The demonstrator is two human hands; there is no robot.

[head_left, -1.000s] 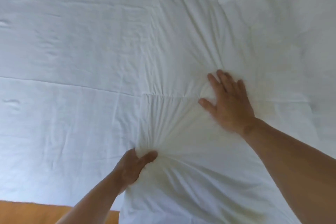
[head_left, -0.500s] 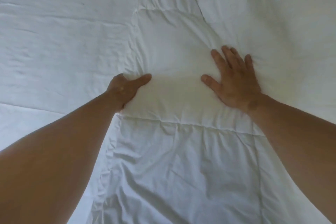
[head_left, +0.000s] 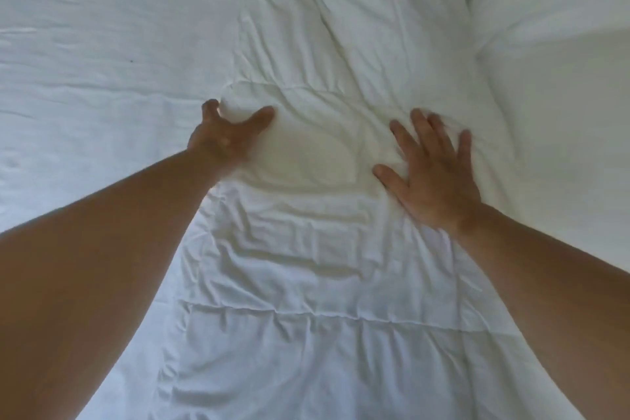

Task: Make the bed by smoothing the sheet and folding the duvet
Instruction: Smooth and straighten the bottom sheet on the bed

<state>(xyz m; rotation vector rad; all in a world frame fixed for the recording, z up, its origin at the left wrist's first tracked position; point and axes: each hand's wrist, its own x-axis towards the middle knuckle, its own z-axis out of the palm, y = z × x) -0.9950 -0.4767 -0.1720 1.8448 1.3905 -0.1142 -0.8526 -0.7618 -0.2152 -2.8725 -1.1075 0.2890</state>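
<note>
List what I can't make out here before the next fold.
Head view only.
1. Left hand fingertips: tucked behind the duvet edge.
2. Right hand fingertips: motion-blurred.
3. Ends of the duvet: cut off by top, bottom and right frame edges.
4. Sheet beneath the duvet: covered by it.

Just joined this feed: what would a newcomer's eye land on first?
The left hand grips the rumpled duvet by its left edge at mid-frame. The right hand presses flat on it further right, fingers spread. The smoother sheet fills the left side.
</note>
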